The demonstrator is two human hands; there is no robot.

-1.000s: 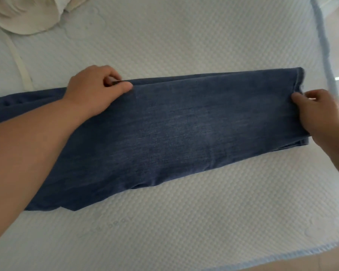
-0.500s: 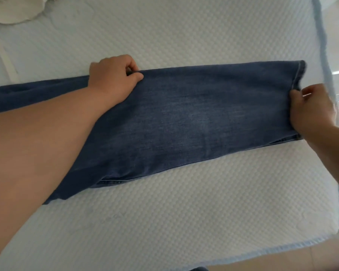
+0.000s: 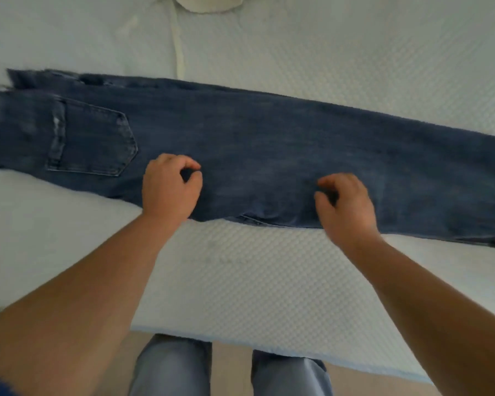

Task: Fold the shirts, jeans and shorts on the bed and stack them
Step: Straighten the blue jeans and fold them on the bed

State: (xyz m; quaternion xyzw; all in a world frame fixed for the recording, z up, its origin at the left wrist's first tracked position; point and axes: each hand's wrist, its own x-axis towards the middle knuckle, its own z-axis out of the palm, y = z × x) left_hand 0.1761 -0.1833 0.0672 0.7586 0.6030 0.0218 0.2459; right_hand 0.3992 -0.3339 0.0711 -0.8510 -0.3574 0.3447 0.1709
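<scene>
A pair of blue jeans [image 3: 269, 144] lies flat across the white bed [image 3: 355, 52], folded lengthwise. Its waist and back pocket [image 3: 92, 141] are at the left, and the legs run off to the right. My left hand [image 3: 170, 192] is over the near edge of the jeans just right of the pocket, fingers loosely curled, thumb close to the index finger, holding nothing. My right hand [image 3: 346, 204] is over the near edge further right, fingers also loosely curled and empty.
A cream garment [image 3: 209, 4] with a long strap [image 3: 179, 52] lies at the far edge of the bed. The bed's near edge [image 3: 240, 340] runs just in front of my legs [image 3: 172, 367], which stand on a tan floor.
Both hands have let go of the jeans, the left from the far edge and the right from the hem, and moved to the middle near edge. The view has swung left, showing the waist.
</scene>
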